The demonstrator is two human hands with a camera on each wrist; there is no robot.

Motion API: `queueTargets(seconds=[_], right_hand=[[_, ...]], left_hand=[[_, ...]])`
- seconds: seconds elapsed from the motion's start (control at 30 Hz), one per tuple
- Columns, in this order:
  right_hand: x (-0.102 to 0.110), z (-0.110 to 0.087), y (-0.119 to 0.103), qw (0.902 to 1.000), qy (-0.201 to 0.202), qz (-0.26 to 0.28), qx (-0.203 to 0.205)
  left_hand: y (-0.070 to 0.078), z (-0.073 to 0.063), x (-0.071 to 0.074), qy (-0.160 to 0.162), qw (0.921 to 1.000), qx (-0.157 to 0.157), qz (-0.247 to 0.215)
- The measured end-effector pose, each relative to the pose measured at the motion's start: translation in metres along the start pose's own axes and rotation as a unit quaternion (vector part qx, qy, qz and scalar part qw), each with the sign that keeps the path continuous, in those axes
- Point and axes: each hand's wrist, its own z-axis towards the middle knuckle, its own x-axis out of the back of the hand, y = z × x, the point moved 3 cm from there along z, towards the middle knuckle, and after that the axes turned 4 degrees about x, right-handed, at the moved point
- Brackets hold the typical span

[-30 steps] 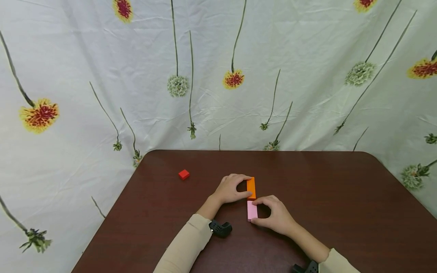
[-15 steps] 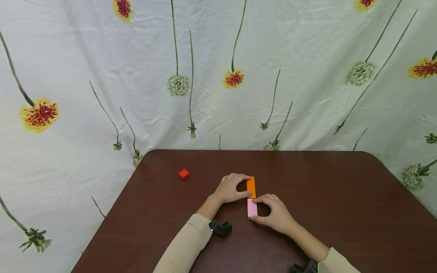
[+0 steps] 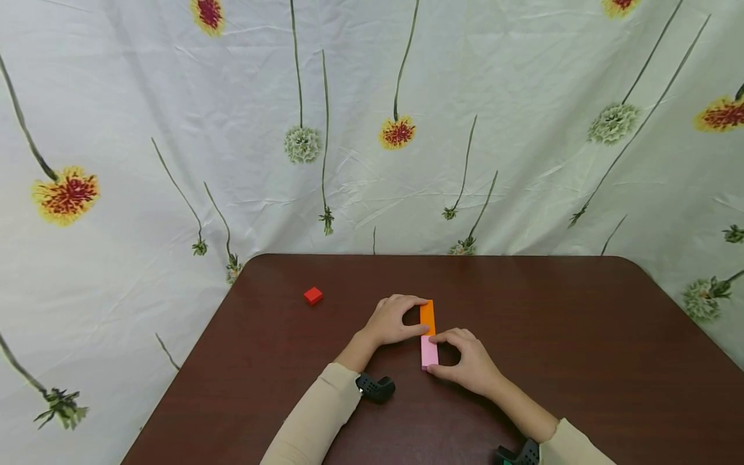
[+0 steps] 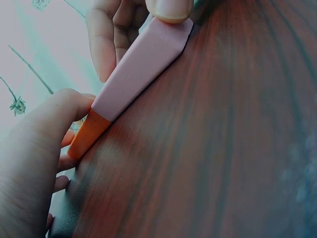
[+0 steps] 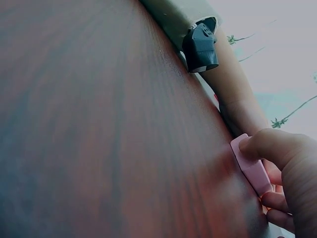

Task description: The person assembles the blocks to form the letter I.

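Your left hand (image 3: pixel 389 323) is pinching the orange block (image 3: pixel 427 316), your right hand (image 3: pixel 473 368) the pink block (image 3: pixel 429 353). The blocks, apart a second ago, are now touching end to end.

Left hand (image 3: pixel 391 321) grips orange block (image 3: pixel 427 315), right hand (image 3: pixel 473 368) pink block (image 3: pixel 429 353), ends seemingly touching; red block (image 3: pixel 312 296) toward worktop (image 3: pixel 552 310) far-left corner.

Orange block (image 3: pixel 427 316): plain, oblong, on tabletop (image 3: pixel 581 310), about midway between far corners, long sides roughly square to far edge. Left hand (image 3: pixel 394 321) pinches it near both ends. Pink block (image 3: pixel 429 352): plain, oblong, in line with orange, farther from far edge, ends touching. Right hand (image 3: pixel 472 365) pinches it near both ends.
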Motion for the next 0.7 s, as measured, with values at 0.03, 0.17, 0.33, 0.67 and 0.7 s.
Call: queueTargets(seconds=[0.03,0.17,0.33,0.67,0.7], right_hand=[[0.000,0.000,0.000,1.0000,0.000,0.000,0.000],[0.000,0.000,0.000,1.0000,0.002,-0.001,0.002],[0.001,0.000,0.000,1.0000,0.001,0.006,-0.006],[0.008,0.009,0.009,0.9975,0.025,0.058,-0.032],[0.009,0.010,0.011,0.9971,0.025,0.063,-0.034]], left_hand=[[0.000,0.000,0.000,0.000,1.0000,0.000,-0.001],[-0.001,0.000,0.000,0.000,1.0000,-0.001,-0.002],[-0.001,0.000,0.000,-0.002,1.0000,0.000,-0.003],[-0.001,0.000,0.000,0.002,1.0000,-0.001,-0.009],[-0.001,0.000,0.000,0.003,1.0000,-0.001,-0.008]])
